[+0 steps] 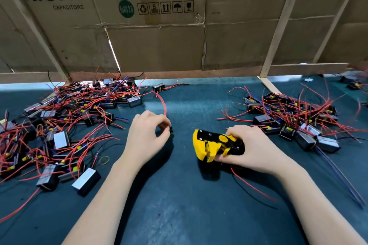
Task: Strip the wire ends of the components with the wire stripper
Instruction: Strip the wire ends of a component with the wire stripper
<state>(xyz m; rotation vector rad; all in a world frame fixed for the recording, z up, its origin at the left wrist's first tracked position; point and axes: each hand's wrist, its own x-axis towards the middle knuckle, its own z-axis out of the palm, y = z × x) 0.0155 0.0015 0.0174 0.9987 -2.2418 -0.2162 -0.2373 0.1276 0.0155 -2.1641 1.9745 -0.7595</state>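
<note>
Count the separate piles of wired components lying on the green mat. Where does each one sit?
2 main piles: the left pile beside the left hand, and the right pile behind the right hand. A few more components show at the far right edge, partly cut off.

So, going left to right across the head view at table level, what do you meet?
Left pile of components → yellow rubber band → left hand pinching a red wire → wire stripper → right hand → right pile of components.
</note>
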